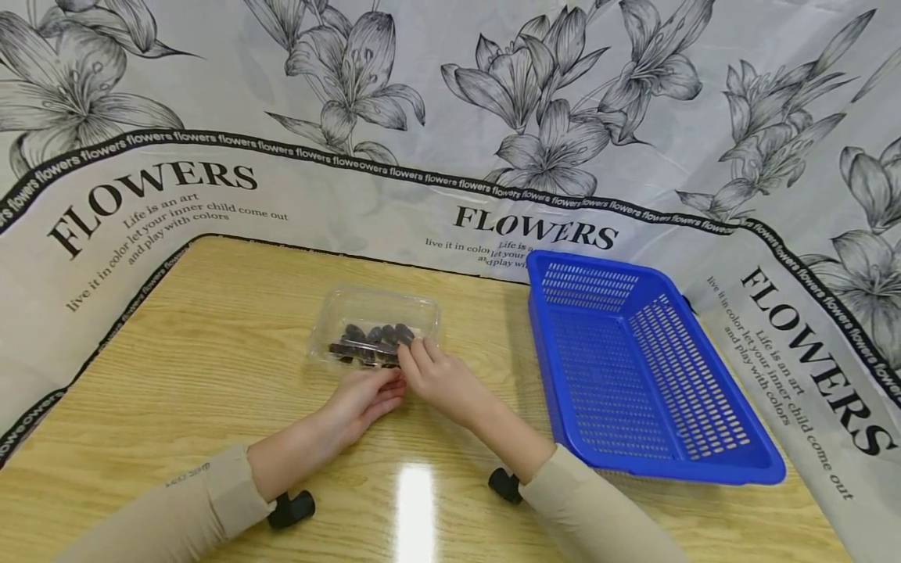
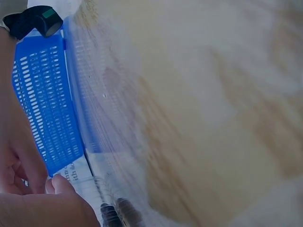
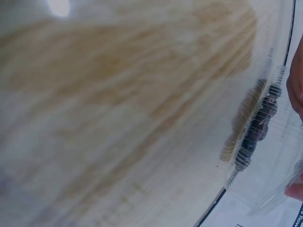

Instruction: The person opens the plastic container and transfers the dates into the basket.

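A clear plastic container (image 1: 376, 309) stands on the wooden table, holding several dark oval fruits (image 1: 373, 335) that look like grapes. At its front edge, near the right corner, my left hand (image 1: 362, 403) pinches the plastic, thumb on the rim side and fingers curled below. My right hand (image 1: 443, 381) grips the same corner from the right, its fingertips right beside the nearest fruit. The left wrist view has my left hand (image 2: 47, 208) at the bottom, beside the dark fruits. In the right wrist view the fruits (image 3: 258, 130) show through the ribbed clear wall.
A blue perforated plastic basket (image 1: 619, 383) sits on the table to the right of my hands. Behind the table (image 1: 211, 352) hangs a white cloth (image 1: 394, 207) with printed flowers and lettering. A small black wrist camera (image 1: 292, 510) hangs under the left sleeve, another (image 1: 504, 485) under the right.
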Tool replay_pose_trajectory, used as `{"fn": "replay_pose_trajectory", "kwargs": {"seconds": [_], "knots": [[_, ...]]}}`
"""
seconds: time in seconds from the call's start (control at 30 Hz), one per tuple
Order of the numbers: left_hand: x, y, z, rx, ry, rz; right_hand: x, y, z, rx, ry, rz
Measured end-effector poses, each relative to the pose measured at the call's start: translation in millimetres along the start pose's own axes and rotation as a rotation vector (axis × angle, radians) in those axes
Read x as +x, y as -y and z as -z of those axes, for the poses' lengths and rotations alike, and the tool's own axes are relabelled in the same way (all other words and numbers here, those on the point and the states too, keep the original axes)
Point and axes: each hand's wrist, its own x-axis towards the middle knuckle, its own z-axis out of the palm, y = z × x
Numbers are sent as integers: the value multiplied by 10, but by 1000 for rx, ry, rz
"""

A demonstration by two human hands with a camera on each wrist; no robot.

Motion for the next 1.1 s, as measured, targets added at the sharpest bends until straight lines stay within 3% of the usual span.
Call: {"fn": "replay_pose_trajectory", "kwargs": {"seconds": [0.6, 0.83, 1.1], "knots": [[10, -6, 4, 2, -1, 10, -6, -76, 32, 94, -4, -48], [8, -19, 38, -12, 11, 26, -12, -108, -17, 208, -124, -102], [-5, -80, 102, -29, 80, 76, 21, -230, 2, 463, -242, -250]]}}
